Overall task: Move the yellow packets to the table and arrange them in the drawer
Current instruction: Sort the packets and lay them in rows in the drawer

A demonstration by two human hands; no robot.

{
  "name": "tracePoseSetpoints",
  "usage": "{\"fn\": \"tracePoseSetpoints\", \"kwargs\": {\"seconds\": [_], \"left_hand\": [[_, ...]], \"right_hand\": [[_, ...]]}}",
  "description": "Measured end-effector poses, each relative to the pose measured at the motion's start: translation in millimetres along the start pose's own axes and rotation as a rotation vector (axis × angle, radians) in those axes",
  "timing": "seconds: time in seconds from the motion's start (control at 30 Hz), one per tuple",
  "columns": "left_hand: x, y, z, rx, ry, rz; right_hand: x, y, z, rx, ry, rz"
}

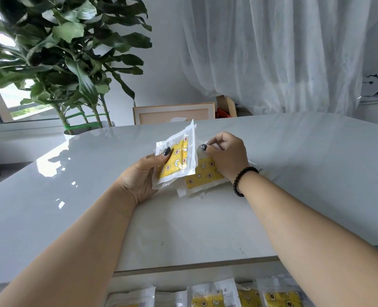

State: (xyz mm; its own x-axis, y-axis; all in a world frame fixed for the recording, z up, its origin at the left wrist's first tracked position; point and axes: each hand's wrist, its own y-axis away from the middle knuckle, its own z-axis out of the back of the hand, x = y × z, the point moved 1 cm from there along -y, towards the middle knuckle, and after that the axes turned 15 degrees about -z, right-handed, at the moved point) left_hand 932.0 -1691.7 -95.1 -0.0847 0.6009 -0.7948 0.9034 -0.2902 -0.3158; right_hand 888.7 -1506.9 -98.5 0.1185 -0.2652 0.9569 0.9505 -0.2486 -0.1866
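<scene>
The left hand (143, 173) grips a tilted packet (177, 158), thumb on its face, above the worktop (205, 222). The right hand (225, 156) pinches the top of the pile (202, 177) lying flat just beside it, so it is nearer. More packets stand in the drawer (219, 293) below the near edge.

The row of yellow patterned packets in clear plastic wrappers (216, 295), below the glossy white table (183, 229), is cut off by the bottom edge. The print on these wrappers is too small to read. On the table, the right hand (227, 156) partly covers the yellow packet stack (203, 178).
</scene>
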Motion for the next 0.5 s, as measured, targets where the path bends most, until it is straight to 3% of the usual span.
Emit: {"fn": "tracePoseSetpoints", "kwargs": {"seconds": [0.13,0.2,0.33,0.5], "left_hand": [[3.3,-5.8,8.5,-0.018,-0.096,0.001],[5.2,-6.9,11.9,0.007,-0.135,0.031],[8.3,-6.5,13.4,0.036,-0.168,0.044],[7.6,-12.3,20.1,-0.092,-0.172,-0.116]], "right_hand": [[2.6,-2.5,7.9,-0.238,-0.208,-0.028],[2.2,-1.9,10.8,-0.280,-0.318,-0.056],[1.8,1.6,7.6,-0.153,-0.439,-0.105],[5.4,3.1,0.3,0.075,-0.454,-0.039]]}}
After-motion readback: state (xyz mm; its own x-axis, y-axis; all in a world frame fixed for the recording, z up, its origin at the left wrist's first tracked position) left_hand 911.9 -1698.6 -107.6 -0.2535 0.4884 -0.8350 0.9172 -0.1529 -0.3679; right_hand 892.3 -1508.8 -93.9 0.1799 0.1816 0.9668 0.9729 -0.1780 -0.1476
